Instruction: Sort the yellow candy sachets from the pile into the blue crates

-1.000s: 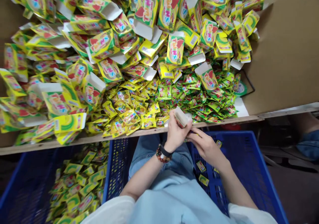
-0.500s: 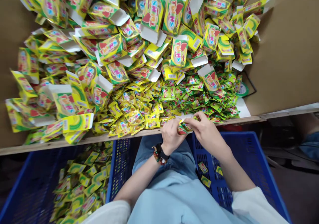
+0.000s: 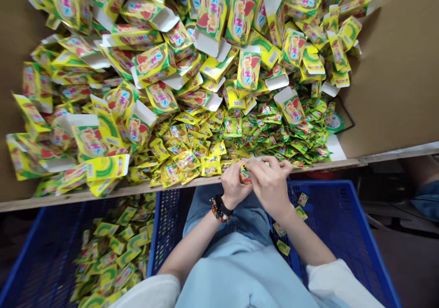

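Note:
At the table's front edge, my left hand point(image 3: 234, 183) is closed around a small printed candy box point(image 3: 244, 175) in green, yellow and red. My right hand point(image 3: 271, 183) comes against the box from the right, its fingers bent and pressed together at the box's upper end. Those fingers cover most of the box, so I cannot see whether its flap is folded in. Just beyond my hands lie yellow candy sachets point(image 3: 185, 160) and, to the right, green candy sachets point(image 3: 274, 136). Behind them is a heap of candy boxes point(image 3: 154, 65), many with white flaps standing open.
Below the table edge point(image 3: 137, 193), a blue crate point(image 3: 30, 253) on the left holds many boxes. Another blue crate point(image 3: 350, 235) on the right holds several. A roll of tape point(image 3: 335, 122) lies right of the green sachets. Part of another person point(image 3: 423, 198) shows at far right.
My right hand has moved inward over the box and now covers more of it. My left hand keeps its hold. With the right forearm shifted, more boxes show in the right crate.

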`<state>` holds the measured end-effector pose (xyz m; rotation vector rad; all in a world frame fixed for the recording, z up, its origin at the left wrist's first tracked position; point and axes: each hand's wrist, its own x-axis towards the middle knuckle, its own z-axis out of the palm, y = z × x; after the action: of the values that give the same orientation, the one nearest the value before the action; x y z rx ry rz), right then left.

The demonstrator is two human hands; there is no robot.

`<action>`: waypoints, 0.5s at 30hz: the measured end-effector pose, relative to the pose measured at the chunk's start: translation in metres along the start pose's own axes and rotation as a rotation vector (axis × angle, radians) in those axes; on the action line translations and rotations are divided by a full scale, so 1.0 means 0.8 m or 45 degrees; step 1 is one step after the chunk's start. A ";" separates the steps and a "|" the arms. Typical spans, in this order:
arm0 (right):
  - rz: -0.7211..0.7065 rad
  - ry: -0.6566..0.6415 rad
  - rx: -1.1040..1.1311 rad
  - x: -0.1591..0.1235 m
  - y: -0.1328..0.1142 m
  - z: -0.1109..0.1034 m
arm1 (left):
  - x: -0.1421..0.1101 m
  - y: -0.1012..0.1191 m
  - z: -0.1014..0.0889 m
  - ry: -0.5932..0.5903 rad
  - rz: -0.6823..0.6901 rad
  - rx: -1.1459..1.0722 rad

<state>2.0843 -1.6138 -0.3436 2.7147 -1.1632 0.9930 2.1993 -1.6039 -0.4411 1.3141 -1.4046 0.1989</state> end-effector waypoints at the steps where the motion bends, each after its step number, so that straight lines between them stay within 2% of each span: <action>1: -0.026 -0.052 0.043 0.002 0.004 -0.003 | 0.000 0.001 0.000 -0.004 0.012 -0.006; 3: -0.031 -0.056 0.129 0.003 0.010 -0.005 | -0.001 0.001 0.000 -0.008 -0.004 -0.025; 7: 0.059 0.173 0.224 -0.005 0.006 0.012 | -0.002 0.001 0.001 0.005 -0.087 -0.075; 11: 0.070 0.169 0.428 -0.021 -0.004 0.038 | -0.002 -0.002 0.000 0.048 -0.136 -0.104; 13: 0.149 0.269 0.630 -0.026 -0.001 0.046 | -0.002 -0.004 0.000 0.074 -0.067 -0.171; 15: 0.324 0.367 0.883 -0.028 0.005 0.051 | -0.003 -0.007 0.000 0.089 0.067 -0.219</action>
<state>2.0924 -1.6134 -0.3897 2.7457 -1.3121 2.0825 2.2027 -1.6047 -0.4463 1.1201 -1.3671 0.1541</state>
